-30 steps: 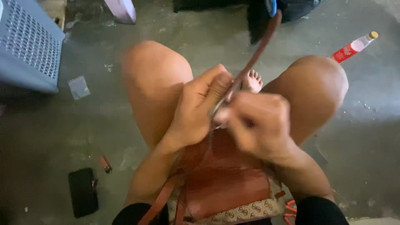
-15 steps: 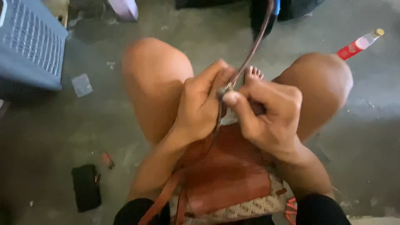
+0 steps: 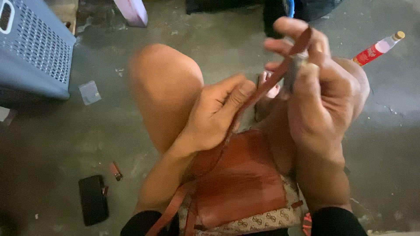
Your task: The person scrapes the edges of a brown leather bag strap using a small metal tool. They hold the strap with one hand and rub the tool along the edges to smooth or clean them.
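A brown leather bag [image 3: 240, 183] with a patterned beige base lies on my lap between my knees. Its brown strap [image 3: 262, 89] runs up from the bag. My left hand [image 3: 214, 116] pinches the strap low down, just above the bag. My right hand [image 3: 315, 87] is raised higher and grips the strap's upper part together with a small dark metal piece [image 3: 292, 72], which is blurred. My bare toes [image 3: 267, 85] show behind the strap.
A blue-grey perforated plastic crate [image 3: 35, 52] stands at the far left. A black case [image 3: 92, 200] and a small reddish piece [image 3: 116, 170] lie on the concrete floor at the left. A red-labelled bottle [image 3: 378, 48] lies at the upper right.
My right hand has lifted up and to the right along the strap, pulling it taut. My left hand stays on the strap near the bag. The camera has moved closer.
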